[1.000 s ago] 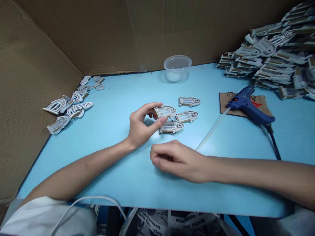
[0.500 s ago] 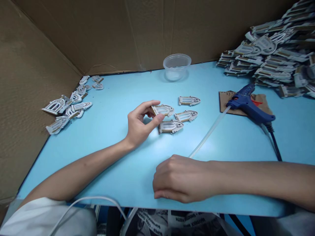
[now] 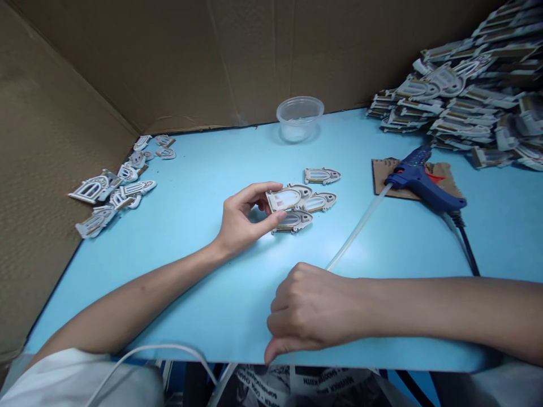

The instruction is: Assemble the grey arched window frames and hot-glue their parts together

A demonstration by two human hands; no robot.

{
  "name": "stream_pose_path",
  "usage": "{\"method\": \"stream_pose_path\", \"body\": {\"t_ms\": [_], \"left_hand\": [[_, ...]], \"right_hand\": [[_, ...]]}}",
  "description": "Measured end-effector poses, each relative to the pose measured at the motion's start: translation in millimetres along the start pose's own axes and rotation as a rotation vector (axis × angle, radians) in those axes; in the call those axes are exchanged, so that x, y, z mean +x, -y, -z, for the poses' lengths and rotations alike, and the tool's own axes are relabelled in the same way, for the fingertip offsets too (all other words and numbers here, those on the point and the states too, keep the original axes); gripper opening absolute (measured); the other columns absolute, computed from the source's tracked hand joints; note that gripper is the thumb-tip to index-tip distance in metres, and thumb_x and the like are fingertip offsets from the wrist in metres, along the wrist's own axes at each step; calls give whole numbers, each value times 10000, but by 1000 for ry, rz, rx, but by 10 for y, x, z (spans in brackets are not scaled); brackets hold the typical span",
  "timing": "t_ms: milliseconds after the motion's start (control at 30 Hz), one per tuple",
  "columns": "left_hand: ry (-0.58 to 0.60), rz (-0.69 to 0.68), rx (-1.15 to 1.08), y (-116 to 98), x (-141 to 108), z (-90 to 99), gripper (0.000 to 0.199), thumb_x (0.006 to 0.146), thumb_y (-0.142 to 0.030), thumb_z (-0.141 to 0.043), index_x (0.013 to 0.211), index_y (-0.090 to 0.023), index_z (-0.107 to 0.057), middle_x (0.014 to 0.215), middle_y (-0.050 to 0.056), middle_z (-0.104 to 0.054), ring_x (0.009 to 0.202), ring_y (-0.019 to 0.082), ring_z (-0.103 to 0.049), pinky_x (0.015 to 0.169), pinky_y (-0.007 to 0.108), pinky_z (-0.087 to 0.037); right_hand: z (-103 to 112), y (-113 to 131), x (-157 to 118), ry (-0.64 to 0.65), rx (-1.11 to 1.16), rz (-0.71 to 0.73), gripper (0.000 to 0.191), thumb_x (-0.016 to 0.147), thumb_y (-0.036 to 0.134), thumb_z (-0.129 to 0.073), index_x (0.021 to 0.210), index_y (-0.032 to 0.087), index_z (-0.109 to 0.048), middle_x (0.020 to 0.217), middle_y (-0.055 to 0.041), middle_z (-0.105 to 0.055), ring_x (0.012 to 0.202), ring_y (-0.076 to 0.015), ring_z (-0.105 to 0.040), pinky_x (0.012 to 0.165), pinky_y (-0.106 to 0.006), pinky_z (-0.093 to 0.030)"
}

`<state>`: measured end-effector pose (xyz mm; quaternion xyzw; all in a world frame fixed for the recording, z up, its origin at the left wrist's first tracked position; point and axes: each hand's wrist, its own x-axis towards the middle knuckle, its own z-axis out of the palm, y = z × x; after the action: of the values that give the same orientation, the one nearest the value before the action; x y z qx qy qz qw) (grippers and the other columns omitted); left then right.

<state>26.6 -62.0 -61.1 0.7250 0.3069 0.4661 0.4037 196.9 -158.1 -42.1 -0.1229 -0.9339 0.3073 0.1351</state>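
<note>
Blue bench top (image 3: 500, 249): I log big pc stack (image 3: 466, 96) rt, small pile (image 3: 91, 189) lft, 3 loose pcs (image 3: 320, 202) mid; L hand (image 3: 241, 217) pinching 1 arched pc (image 3: 285, 198), R hand (image 3: 307, 314) closed, empty.

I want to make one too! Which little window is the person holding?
The arched window piece pinched in the left hand; the other three lie beside it on the blue table.
</note>
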Motion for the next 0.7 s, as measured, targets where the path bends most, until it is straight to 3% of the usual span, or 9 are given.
{"method": "stream_pose_path", "body": {"t_ms": [100, 233, 333, 467, 533, 567, 600, 633, 700], "left_hand": [[-25, 11, 3, 9, 10, 11, 401, 814, -275, -833, 1196, -203, -735, 1089, 95, -743, 886, 189, -694, 774, 316, -568], [-34, 41, -34, 11, 24, 35, 460, 789, -257, -850, 1228, -195, -728, 1084, 99, -744, 891, 192, -703, 762, 307, -572], [-35, 33, -41, 4, 27, 40, 463, 762, -229, -863, 1205, -184, -735, 1071, 101, -752, 908, 200, -712, 763, 304, -571], [-100, 57, 5, 11, 48, 60, 449, 752, -228, -846, 1182, -164, -732, 1069, 97, -751, 903, 196, -705, 737, 287, -554], [-133, 107, 60, 34, 75, 93, 432, 756, -251, -832, 1166, -155, -734, 1027, 87, -754, 873, 190, -694, 712, 279, -536], [-140, 132, 91, 48, 91, 115, 421, 752, -264, -828, 1148, -153, -740, 1007, 81, -755, 850, 185, -684, 699, 277, -523], [-141, 151, 122, 63, 107, 136, 407, 746, -274, -826, 1127, -154, -748, 991, 75, -755, 826, 179, -669, 686, 275, -509], [-141, 164, 156, 75, 123, 156, 391, 740, -280, -822, 1106, -158, -757, 985, 70, -752, 808, 172, -651, 677, 273, -494], [-144, 165, 231, 86, 145, 184, 355, 734, -279, -812, 1070, -170, -776, 996, 63, -734, 799, 159, -610, 665, 266, -460]], "right_hand": [[-5, 0, -9, 13, -111, 96, 263, 1057, 324, -547, 950, 157, -719, 805, -16, -634, 646, -150, -427, 493, -312, -161], [-3, 3, -12, -16, -81, 149, 411, 1058, 411, -541, 745, 171, -657, 766, -13, -615, 683, -158, -446, 504, -317, -201], [60, 21, -7, -44, -63, 200, 326, 1057, 294, -524, 786, 183, -668, 825, -13, -647, 712, -145, -482, 524, -322, -225], [282, 3, -10, -126, -74, 277, 477, 1060, 346, -489, 617, 186, -567, 651, 4, -572, 581, -130, -413, 537, -351, -238], [466, -74, -37, -170, -139, 260, 348, 1040, 300, -512, 749, 185, -664, 720, -6, -613, 637, -134, -474, 588, -338, -302], [573, -136, -60, -210, -165, 213, 243, 1032, 280, -519, 937, 179, -719, 769, -13, -636, 687, -141, -518, 628, -325, -342], [685, -213, -91, -266, -188, 135, 259, 1040, 326, -520, 1090, 170, -721, 790, -20, -647, 722, -149, -546, 671, -312, -377], [799, -300, -128, -339, -223, 6, 298, 1048, 343, -499, 1158, 164, -710, 823, -35, -660, 763, -158, -570, 727, -309, -407], [1008, -491, -216, -485, -402, -338, 291, 1029, 278, -472, 1095, 148, -724, 883, -77, -671, 827, -189, -587, 767, -325, -405]]}}
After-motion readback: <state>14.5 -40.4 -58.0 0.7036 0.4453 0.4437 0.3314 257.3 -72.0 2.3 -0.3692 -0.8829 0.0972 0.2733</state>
